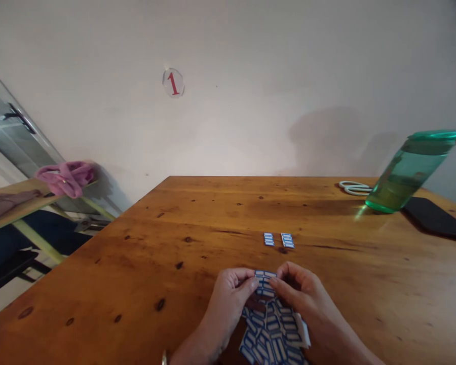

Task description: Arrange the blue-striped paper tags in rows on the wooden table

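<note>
Heaped on the near part of the table (137, 263) is a pile (273, 332) of blue-and-white slips, overlapped at many angles. Just beyond the pile, a held slip (265, 290), marked with rows of blue-framed white bars, is gripped from both sides. Its left side is pinched between the thumb and forefinger of the left hand (228, 299), its right side between those of the right hand (307, 294); how the other fingers are placed cannot be fully told. Farther toward the table's far edge, a left slip (268, 239) and a right slip (288, 240) are laid side by side, a gap left between them. Toward the right of the far edge, a green bottle (412, 170) is placed, with a white cable (353, 188) looped at its left and a black slab (437, 217) laid at its right. Beyond the table's left edge, a pink cloth (66, 177) is draped on a bench (25, 218).
</note>
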Tool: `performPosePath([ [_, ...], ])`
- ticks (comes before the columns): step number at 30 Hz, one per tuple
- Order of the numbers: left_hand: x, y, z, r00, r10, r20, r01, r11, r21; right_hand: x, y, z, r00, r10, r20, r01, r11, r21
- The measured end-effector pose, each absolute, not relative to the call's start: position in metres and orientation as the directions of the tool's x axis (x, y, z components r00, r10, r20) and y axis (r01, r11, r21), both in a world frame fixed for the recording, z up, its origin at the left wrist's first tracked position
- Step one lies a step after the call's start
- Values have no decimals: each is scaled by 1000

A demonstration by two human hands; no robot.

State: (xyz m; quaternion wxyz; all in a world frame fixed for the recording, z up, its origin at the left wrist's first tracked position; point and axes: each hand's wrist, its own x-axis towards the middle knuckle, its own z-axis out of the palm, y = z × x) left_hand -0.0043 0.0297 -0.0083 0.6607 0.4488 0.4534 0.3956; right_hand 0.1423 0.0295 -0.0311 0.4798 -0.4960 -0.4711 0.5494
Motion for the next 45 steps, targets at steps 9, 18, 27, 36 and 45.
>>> performPosePath([
  [9, -4, 29, -6, 284, 931, -231, -108, 270, 957, 144, 31, -32, -96, 985, -144, -122, -155, -980],
  [18, -2, 28, -8, 291, 926, -239, -97, 277, 956, 144, 30, -26, -129, 988, -80, -17, -83, -996],
  [27, -2, 28, -8, 320, 921, -222, -112, 270, 956, 143, 31, -23, -125, 990, -64, 18, -62, -998],
  [36, -1, 28, -8, 327, 917, -227, -112, 276, 954, 141, 28, -20, -103, 990, -96, 20, -94, -995],
  [45, -2, 27, -7, 349, 908, -231, -119, 287, 950, 141, 26, -17, -55, 997, -51, 142, -43, -989],
])
